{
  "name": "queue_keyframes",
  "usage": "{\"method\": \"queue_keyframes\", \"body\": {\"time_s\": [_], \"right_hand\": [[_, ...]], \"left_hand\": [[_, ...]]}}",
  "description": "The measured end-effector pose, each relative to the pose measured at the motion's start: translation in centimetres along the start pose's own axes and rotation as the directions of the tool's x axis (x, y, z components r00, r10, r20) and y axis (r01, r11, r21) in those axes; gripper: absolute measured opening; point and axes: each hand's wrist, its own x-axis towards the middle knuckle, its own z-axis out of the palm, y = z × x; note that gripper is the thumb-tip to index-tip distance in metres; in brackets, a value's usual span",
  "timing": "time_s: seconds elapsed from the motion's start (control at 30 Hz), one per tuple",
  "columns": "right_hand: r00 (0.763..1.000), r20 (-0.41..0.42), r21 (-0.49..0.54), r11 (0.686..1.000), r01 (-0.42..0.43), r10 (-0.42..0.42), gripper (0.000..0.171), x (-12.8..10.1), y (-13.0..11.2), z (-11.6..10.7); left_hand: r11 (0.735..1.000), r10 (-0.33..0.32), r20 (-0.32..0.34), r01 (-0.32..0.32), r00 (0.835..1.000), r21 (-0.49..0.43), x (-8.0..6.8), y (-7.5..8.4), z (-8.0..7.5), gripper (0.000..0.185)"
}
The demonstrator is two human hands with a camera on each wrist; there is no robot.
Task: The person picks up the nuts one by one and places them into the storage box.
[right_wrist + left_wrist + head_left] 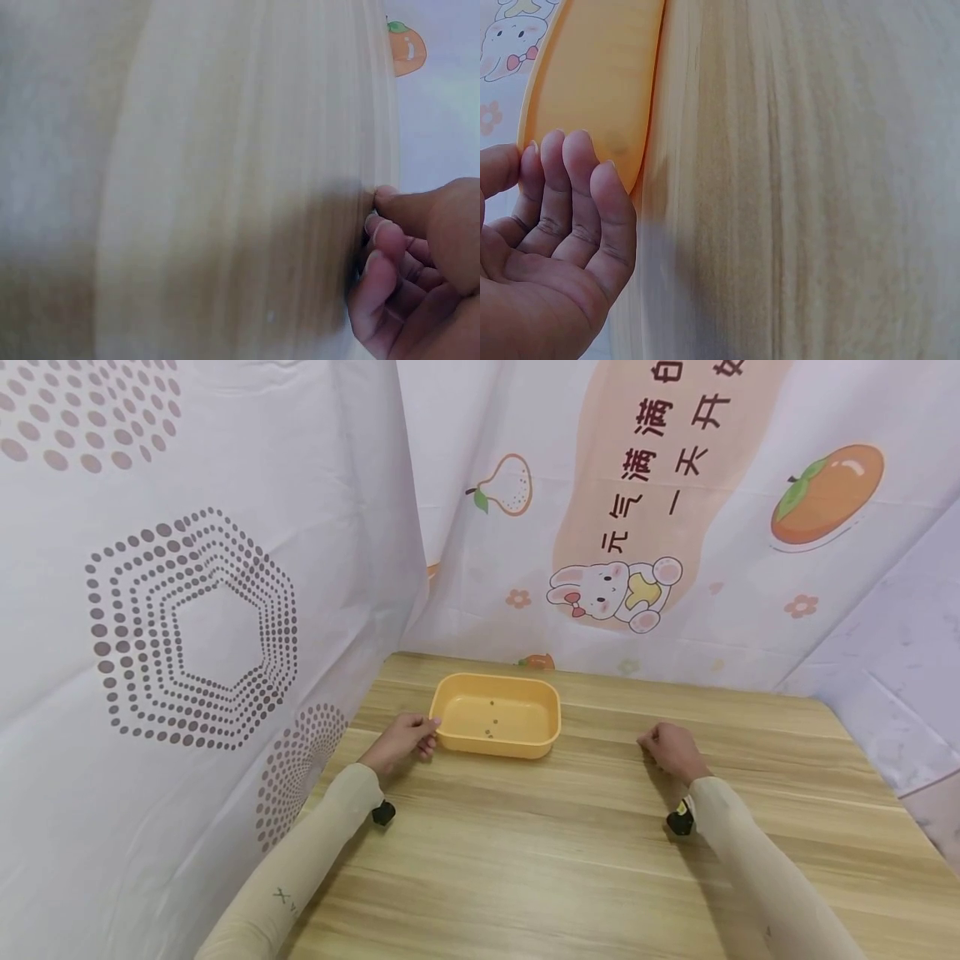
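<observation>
A yellow-orange plastic basin [498,746] stands on the wooden table [562,860] toward the back, with a few small dark specks [491,727] on its floor. My left hand [405,739] rests on the table at the basin's left end. In the left wrist view its loosely curled fingers [570,195] lie right at the basin's rim [592,90] and hold nothing. My right hand [671,750] rests on the table to the right of the basin, well apart from it. In the right wrist view its fingers [390,255] are loosely curled against the wood [225,187], with nothing in them.
Printed cloth walls close the table in: a dotted hexagon pattern [195,627] on the left, a rabbit [607,593] and a persimmon [825,493] at the back. More cloth [900,693] hangs along the table's right edge. Black wrist cameras [383,812] sit under both sleeves.
</observation>
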Motion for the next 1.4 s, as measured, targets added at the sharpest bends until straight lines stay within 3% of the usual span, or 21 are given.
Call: {"method": "queue_keyframes", "body": {"time_s": [0.3,0.9,1.07,1.4], "right_hand": [[0.999,0.037,0.011,1.0,-0.004,0.003,0.03,-0.3,-0.3,-0.4],[0.994,-0.085,-0.019,0.997,0.072,-0.073,0.013,-0.8,-0.2,0.2],[0.988,-0.124,-0.041,0.995,0.09,-0.094,0.012,-0.8,-0.5,0.3],[0.987,-0.136,-0.045,0.996,0.082,-0.087,0.013,-0.8,-1.5,0.2]], "left_hand": [[1.0,0.004,0.007,-0.004,1.0,0.002,0.1,0.0,0.0,0.032],[1.0,-0.006,0.018,0.005,1.0,0.019,-0.1,0.4,0.1,0.036],[1.0,-0.004,0.0,0.004,1.0,0.011,0.2,-0.1,0.0,0.037],[1.0,-0.003,0.008,0.003,1.0,-0.001,0.1,0.0,-0.1,0.036]]}}
